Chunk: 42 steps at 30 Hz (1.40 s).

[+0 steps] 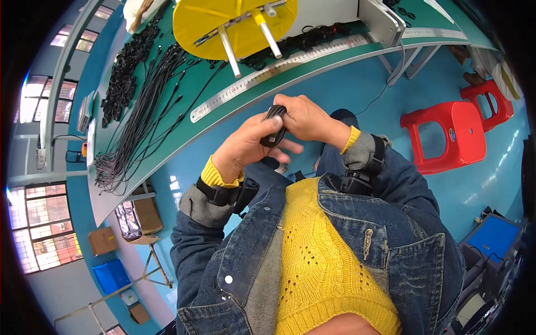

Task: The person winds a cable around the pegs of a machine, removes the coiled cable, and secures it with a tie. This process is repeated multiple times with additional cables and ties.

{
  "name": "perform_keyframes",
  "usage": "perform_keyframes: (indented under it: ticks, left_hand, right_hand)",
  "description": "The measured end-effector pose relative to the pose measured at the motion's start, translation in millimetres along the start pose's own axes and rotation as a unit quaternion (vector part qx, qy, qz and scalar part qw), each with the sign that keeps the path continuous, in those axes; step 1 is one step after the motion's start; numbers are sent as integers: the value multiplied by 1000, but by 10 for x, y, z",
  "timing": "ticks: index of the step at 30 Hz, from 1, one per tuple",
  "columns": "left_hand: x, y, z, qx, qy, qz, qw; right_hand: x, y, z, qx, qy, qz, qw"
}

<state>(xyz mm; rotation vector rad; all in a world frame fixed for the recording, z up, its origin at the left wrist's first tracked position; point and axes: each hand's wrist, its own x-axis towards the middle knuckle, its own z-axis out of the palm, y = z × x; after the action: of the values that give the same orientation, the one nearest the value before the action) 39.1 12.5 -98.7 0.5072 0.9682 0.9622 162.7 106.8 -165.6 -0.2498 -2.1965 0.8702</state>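
Note:
A small coil of black cable [274, 124] is between my two hands, just off the front edge of the bench. My left hand [245, 137] grips it with the thumb across its front, and some of the fingers stretch out beneath. Pressed against the coil's upper right side is my right hand [310, 118], its fingers curled closed. The right fingertips are partly hidden, so any cable end in them cannot be made out. Beyond the hands, a yellow round disc [206, 22] with metal pegs stands over the green bench [195, 84].
Loose straight black cables [148, 111] spread across the bench's left part, beside a heap of bundled cables [131, 70]. A long metal ruler [268, 71] runs along the front edge. Red stools [460, 137] stand at right; cardboard boxes [102, 241] sit on the left floor.

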Motion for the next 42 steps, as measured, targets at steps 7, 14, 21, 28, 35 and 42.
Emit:
perform_keyframes:
  ticks: [7, 14, 21, 28, 35, 42]
  left_hand:
    - [168, -94, -212, 320, -8, -229, 919]
    - [92, -493, -305, 356, 48, -30, 933]
    - [160, -586, -446, 223, 87, -168, 956]
    - [168, -602, -502, 109, 114, -108, 982]
    - [216, -685, -987, -246, 85, -56, 964]
    - [10, -498, -852, -191, 97, 20, 977]
  right_hand:
    - [-75, -80, -37, -194, -159, 26, 968]
    - [-97, -149, 100, 14, -83, 35, 996]
    - [-104, 38, 215, -119, -244, 88, 958]
    - [136, 130, 166, -116, -211, 2, 970]
    - [403, 105, 40, -134, -179, -105, 969]
    - [851, 809, -55, -290, 101, 110, 945]
